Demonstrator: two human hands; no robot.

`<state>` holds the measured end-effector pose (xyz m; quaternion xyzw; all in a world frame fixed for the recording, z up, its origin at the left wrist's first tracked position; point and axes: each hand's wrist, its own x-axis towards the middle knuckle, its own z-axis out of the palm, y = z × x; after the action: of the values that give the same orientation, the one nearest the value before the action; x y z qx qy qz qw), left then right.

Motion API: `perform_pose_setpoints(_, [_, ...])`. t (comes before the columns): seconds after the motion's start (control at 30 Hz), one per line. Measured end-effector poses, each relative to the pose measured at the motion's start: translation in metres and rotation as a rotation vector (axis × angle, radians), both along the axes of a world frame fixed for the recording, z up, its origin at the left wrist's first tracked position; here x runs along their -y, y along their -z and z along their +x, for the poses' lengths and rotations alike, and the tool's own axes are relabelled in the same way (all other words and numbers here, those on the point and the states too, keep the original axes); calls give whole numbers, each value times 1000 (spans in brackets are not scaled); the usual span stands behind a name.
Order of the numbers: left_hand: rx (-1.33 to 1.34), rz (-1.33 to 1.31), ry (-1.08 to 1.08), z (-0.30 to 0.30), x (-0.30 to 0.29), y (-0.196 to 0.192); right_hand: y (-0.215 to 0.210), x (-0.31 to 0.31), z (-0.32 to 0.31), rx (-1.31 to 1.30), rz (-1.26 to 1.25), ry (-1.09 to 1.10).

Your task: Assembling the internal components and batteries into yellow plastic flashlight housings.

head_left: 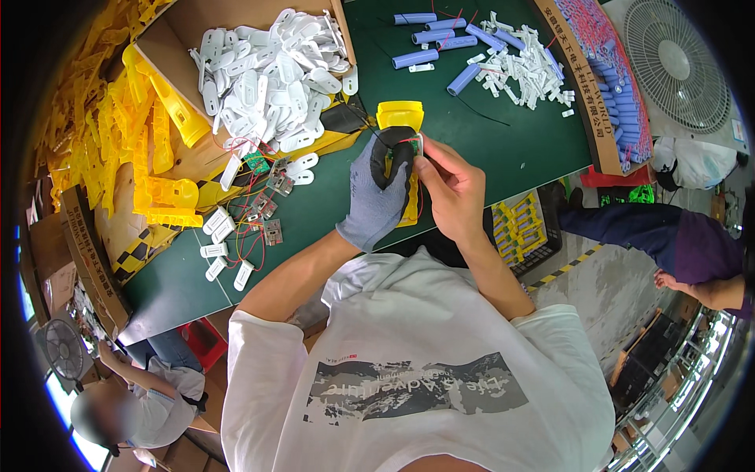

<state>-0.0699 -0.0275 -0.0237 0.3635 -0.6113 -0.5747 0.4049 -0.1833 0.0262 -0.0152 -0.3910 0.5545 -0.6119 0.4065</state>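
My left hand (371, 189), in a grey work glove with black fingertips, is wrapped round a yellow plastic housing (401, 116) held upright above the table's near edge. The housing's wide end sticks up past the glove, and its lower end shows beneath. My bare right hand (452, 185) meets it from the right, with thumb and fingers pinched on a small green and white part (418, 145) at the housing. Fingers hide most of that part. A thin red wire hangs below, beside the housing.
On the green table (330, 252), left, lie wired circuit boards (263, 206) and white switch pieces (218, 224). Behind stands a carton (344, 31) of white covers; yellow housings (157, 134) heap far left. Blue battery cells (415, 58) and white clips lie back right. A black crate (550, 224) sits right, near another person (684, 252).
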Motion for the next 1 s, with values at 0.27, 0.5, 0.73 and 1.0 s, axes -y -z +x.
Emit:
perform_pose_setpoints(0.27, [-2, -66, -74, -4, 1, -6, 4, 2, -5, -383, -137, 41])
perform_pose_setpoints(0.5, [-12, -181, -91, -1, 3, 1, -13, 7, -18, -636, -163, -164])
perform_pose_setpoints(0.73, [-290, 267, -154, -4, 4, -20, -34, -12, -14, -380, 61, -260])
perform_pose_setpoints(1.0, [-241, 274, -284, 24, -43, -20, -8, -16, -41, -668, -64, -94])
